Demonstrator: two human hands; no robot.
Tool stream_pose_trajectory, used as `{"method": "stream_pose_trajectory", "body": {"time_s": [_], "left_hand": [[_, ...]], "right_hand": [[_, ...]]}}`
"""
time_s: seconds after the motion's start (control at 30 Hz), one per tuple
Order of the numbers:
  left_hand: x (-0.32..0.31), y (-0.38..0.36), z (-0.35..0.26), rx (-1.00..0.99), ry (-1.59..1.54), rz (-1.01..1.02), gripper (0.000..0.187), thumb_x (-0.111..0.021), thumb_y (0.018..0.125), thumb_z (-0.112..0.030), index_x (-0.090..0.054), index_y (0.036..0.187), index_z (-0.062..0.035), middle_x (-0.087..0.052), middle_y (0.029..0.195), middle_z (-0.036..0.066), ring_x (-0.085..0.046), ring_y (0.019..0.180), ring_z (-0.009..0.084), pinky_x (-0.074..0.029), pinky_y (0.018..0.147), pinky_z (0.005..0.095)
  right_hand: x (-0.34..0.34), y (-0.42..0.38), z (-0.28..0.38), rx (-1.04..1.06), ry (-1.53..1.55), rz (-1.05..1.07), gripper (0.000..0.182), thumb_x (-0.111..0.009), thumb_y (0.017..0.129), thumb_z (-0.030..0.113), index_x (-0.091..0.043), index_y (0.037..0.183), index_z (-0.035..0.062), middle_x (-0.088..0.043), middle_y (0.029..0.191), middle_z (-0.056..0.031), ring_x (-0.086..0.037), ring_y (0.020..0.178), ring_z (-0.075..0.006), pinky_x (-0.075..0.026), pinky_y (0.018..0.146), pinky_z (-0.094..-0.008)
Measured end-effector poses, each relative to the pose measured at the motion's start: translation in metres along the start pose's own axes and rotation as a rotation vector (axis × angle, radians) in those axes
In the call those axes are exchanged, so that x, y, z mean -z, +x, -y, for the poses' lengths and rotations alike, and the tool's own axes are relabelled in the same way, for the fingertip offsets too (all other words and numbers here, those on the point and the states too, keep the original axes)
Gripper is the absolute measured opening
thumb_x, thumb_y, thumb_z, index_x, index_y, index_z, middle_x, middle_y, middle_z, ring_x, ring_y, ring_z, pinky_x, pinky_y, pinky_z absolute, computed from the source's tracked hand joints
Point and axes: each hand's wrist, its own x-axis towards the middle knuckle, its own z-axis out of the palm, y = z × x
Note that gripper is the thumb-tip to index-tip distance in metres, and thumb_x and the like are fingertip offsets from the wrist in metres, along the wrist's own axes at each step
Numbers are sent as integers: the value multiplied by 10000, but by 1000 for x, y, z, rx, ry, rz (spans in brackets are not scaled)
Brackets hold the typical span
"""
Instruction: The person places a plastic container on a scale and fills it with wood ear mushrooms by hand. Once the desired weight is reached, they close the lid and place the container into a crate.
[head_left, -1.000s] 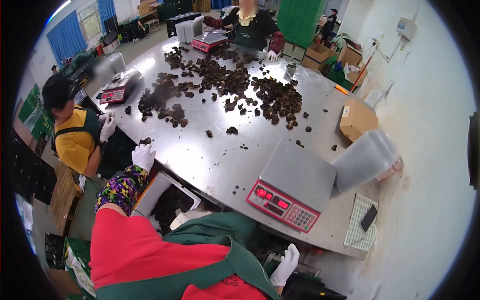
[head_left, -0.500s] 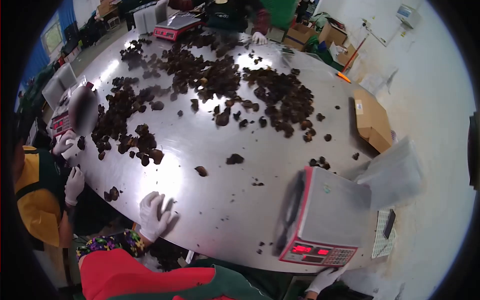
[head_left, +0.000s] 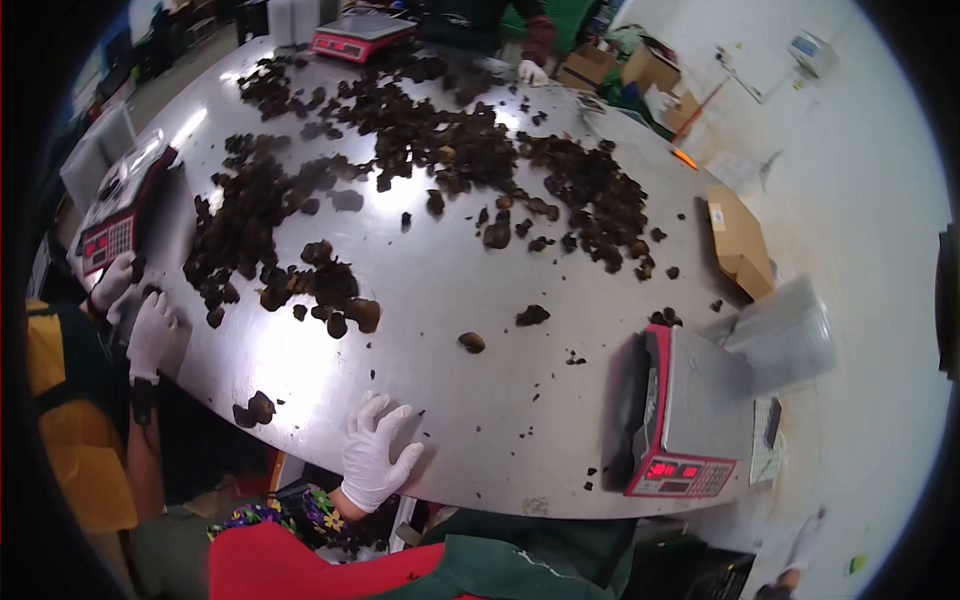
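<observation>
My left hand (head_left: 377, 455), in a white glove, rests on the metal table (head_left: 430, 375) near its front edge. Its fingers are spread, with nothing held. My right hand (head_left: 804, 542) is off the table at the lower right, beyond the scale. It is small and blurred, and a dark spot shows at its fingertips; how its fingers are set is unclear. The red and grey scale (head_left: 710, 400) stands at the table's right side with its display lit. Loose dark brown pieces (head_left: 470, 343) lie ahead of my left hand, and larger dark piles (head_left: 440, 140) spread over the far half.
A clear plastic bin (head_left: 785, 335) is behind the scale, near a cardboard box (head_left: 738, 240). At the left, a co-worker's gloved hands (head_left: 152, 335) are at the table edge beside another scale (head_left: 110, 240). A third scale (head_left: 362, 38) and another person's gloved hand (head_left: 532, 73) are at the far side.
The view has shifted, so most of the table appears moved. My right hand has left the front of the scale and moved right. My left hand stays at the table edge, fingers more spread.
</observation>
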Motion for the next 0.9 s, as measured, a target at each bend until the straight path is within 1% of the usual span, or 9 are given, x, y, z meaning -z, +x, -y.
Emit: {"method": "stream_pose_trajectory", "body": {"time_s": [0.03,0.07,0.13,0.23,0.37,0.5,0.57,0.7,0.9], "left_hand": [[0,0,0,-26,-9,9,534,-741,794,-294,-600,1271,-101,-473,1355,187,-390,1329,421,-327,1062,503],[-1,0,1,-19,6,-4,529,-744,791,-293,-606,1264,-100,-471,1356,193,-395,1319,424,-326,1061,507],[-3,0,-1,-35,12,-19,525,-748,789,-292,-612,1257,-99,-469,1356,198,-400,1310,427,-325,1061,510],[-1,-1,-2,-13,38,-17,499,-728,779,-232,-597,1237,-82,-486,1322,195,-403,1299,439,-315,1092,524],[-7,3,-3,0,4,15,529,-690,799,-137,-539,1280,21,-442,1342,262,-400,1291,457,-315,1101,498],[-20,-5,8,-15,135,-27,557,-672,831,-162,-498,1312,58,-427,1380,263,-406,1284,451,-319,1094,514],[-11,-5,23,-23,383,221,628,-564,977,-404,-387,1452,-32,-231,1572,191,-388,1360,383,-246,1195,541],[-20,-7,27,-21,140,148,505,-543,992,-245,-437,1405,26,-363,1432,301,-422,1322,410,-425,1070,513],[-8,2,6,-75,490,242,577,-593,970,-290,-426,1443,-5,-339,1509,245,-408,1338,424,-371,1114,506]], "right_hand": [[-20,36,-64,-22,326,-158,422,-455,1026,184,-495,1371,-55,-550,1383,-241,-519,1292,-366,-411,1096,-396],[77,8,48,-46,106,-92,404,-464,1024,184,-514,1362,-33,-572,1359,-234,-527,1289,-354,-422,1085,-397],[113,46,38,-22,-115,-139,388,-470,1020,166,-521,1362,-9,-583,1347,-217,-541,1265,-327,-435,1064,-386],[94,130,-11,81,326,-255,396,-494,996,159,-529,1346,-24,-608,1323,-202,-563,1237,-332,-424,1073,-396],[120,156,116,121,145,-144,417,-532,975,238,-595,1321,14,-613,1340,-197,-546,1283,-324,-406,1101,-388],[65,200,177,315,138,-128,346,-550,960,235,-644,1253,76,-647,1249,-185,-580,1203,-357,-441,1050,-422],[50,219,217,366,46,-23,352,-529,973,243,-632,1262,70,-635,1255,-196,-582,1193,-355,-445,1033,-429],[-13,264,239,563,216,-36,330,-511,981,237,-649,1226,64,-648,1221,-204,-599,1149,-365,-460,997,-432],[-31,291,232,520,269,286,302,-585,946,251,-673,1142,39,-684,1111,-191,-630,1075,-355,-483,938,-413]]}}
